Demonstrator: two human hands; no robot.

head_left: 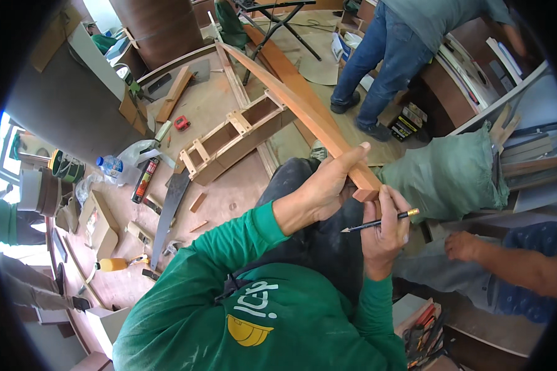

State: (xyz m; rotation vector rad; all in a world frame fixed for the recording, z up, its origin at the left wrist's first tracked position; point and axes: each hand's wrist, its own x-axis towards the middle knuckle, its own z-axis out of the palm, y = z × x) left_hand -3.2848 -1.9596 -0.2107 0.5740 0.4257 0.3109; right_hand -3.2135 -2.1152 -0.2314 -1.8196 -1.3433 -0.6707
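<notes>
A long, narrow reddish-brown wooden board (319,128) slants from the far left toward me, its squared near end between my hands. My left hand (319,188) is closed around the board just short of that end, thumb along its edge. In my right hand (387,238) is a dark pencil (370,224), held across the fingers with its sharpened tip pointing left. The fingertips of that hand also touch the board's end. Past my left forearm, a slatted wooden frame (244,154) with open compartments lies beneath the board's line.
Left on the work surface lie a handsaw (169,213), a red tape measure (181,122), a sealant tube (144,180) and a water bottle (110,166). A green sack (442,170) stands right. One person (387,52) bends ahead; another person's arm (507,263) is close right.
</notes>
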